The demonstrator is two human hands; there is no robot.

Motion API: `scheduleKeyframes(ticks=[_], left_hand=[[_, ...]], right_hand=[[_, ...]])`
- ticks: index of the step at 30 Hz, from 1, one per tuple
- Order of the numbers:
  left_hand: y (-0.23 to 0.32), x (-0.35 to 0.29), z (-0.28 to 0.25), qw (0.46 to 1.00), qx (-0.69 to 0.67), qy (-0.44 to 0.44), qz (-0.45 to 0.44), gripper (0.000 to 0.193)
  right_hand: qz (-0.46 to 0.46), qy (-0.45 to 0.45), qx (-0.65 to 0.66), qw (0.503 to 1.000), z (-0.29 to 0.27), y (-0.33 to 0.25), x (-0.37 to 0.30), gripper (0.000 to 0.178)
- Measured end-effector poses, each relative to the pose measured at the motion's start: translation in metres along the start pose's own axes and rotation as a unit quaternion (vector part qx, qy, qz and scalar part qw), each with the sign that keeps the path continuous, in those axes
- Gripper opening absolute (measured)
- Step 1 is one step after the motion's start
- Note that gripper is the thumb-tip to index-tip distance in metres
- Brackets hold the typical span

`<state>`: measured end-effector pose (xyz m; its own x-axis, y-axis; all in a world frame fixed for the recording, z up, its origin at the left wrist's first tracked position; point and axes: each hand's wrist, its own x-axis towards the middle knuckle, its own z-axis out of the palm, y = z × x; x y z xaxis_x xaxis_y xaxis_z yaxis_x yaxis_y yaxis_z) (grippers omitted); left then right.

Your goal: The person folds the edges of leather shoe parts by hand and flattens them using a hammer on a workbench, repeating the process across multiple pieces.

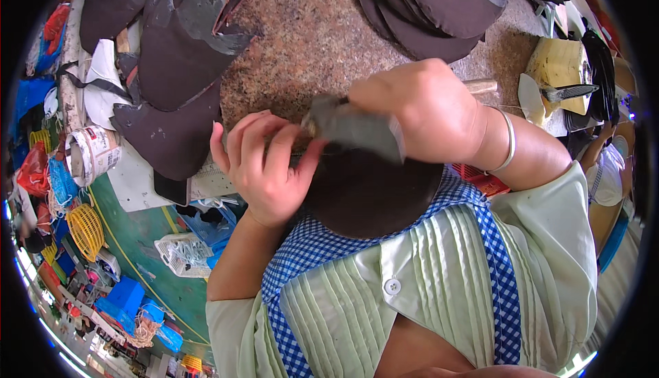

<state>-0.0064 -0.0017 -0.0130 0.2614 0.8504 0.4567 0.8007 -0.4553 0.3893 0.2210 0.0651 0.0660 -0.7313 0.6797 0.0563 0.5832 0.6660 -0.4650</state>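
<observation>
Hands (425, 114) at blurred grey object (360, 133)

A worktop (295, 49) fills the far middle. On its far left lies a pile of cut pieces (180, 69); at its far right, a stack (439, 1). A block (559, 69) sits farther right, beyond the right hand (422, 107). The left hand (264, 162) is left, a blurred tool (360, 131) between them. Nearer, one piece (374, 199) lies before the apron (316, 247). On the near-left floor (130, 230): a basket (171, 263)
</observation>
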Motion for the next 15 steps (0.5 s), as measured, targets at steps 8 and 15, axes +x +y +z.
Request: scheduleKeyframes(ticks=[8, 15], left_hand=[[0.023, 0.026, 0.009, 0.951, -0.258, -0.171, -0.008, 0.045], [-0.012, 0.092, -0.029, 0.961, -0.267, 0.056, 0.037, 0.036]], right_hand=[[0.109, 0.131, 0.075, 0.983, 0.012, 0.011, -0.029, 0.028], [0.216, 0.228, 0.134, 0.940, -0.065, 0.042, -0.054, 0.045]])
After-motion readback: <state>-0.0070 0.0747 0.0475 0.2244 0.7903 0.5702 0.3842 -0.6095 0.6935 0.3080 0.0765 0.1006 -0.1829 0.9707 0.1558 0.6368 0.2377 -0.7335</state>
